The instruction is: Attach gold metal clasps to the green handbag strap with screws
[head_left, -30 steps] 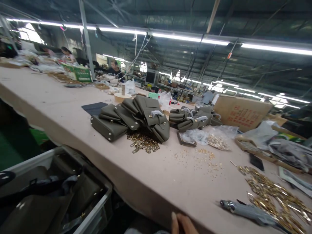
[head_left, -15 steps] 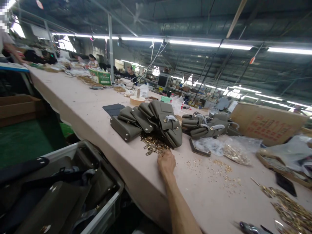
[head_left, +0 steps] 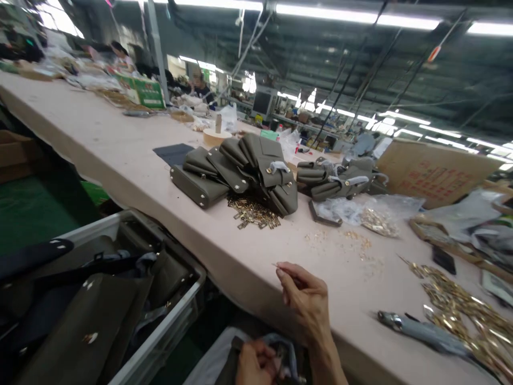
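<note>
Fluorescent tubes [head_left: 326,13] run overhead; a grey post [head_left: 158,51] stands near the table's [head_left: 132,160] far edge; green floor [head_left: 44,214] lies below the near edge.

The long, cloth-like surface of the table [head_left: 224,240] is plain pale pinkish beige; the stacked leather-like bags [head_left: 240,166] are dark olive grey dotted with silvery studs, a colour repeated in the leather-like piece [head_left: 229,366] at the left hand [head_left: 256,363]. Towards the near edge, the heaped rectangular metal buckles [head_left: 254,213] are dull brass and the cylindrical power driver [head_left: 425,331] grey; towards the far edge, the flat-sided cardboard box [head_left: 433,171] is tan, patterned with rows of red print.
</note>
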`<state>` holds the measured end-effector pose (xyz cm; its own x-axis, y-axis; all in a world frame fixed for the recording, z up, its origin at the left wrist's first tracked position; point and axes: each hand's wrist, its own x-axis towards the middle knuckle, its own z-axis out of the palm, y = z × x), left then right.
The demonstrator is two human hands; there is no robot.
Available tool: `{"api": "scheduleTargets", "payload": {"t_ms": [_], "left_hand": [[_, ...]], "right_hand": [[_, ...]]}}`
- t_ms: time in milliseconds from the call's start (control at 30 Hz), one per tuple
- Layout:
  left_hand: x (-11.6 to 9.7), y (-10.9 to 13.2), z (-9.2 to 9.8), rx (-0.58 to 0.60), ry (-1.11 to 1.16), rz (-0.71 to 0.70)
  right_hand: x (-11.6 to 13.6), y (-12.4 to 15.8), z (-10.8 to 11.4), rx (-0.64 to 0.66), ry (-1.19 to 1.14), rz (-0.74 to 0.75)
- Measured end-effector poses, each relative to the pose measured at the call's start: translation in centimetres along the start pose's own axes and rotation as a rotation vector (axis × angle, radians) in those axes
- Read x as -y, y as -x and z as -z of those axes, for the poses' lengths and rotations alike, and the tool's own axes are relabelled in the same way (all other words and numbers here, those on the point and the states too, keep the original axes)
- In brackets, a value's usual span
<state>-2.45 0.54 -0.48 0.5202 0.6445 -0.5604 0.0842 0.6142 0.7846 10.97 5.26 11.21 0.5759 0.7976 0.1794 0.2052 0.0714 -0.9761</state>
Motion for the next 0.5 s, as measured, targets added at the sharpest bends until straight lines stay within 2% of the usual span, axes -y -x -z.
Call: {"api": "scheduleTargets", "payload": {"t_ms": [133, 233, 367, 500], "left_hand": [[1.0, -0.4, -0.5, 0.011, 0.01, -0.047], [0.8, -0.6, -1.0, 0.026, -0.042, -0.055], [0.9, -0.6, -1.6, 0.035, -0.083, -0.065], [1.3, -0.6, -2.1, 0.028, -0.08, -0.053]], "right_hand": [[-2.1, 8.3, 4.1, 0.003, -0.029, -0.072], [-4.5, 12.4, 6.2, 0.038, -0.094, -0.115], [-7.5, 14.7, 7.4, -0.032, -0.028, -0.19], [-9.4, 14.3, 7.4, -0.156, -0.107, -0.351]]}}
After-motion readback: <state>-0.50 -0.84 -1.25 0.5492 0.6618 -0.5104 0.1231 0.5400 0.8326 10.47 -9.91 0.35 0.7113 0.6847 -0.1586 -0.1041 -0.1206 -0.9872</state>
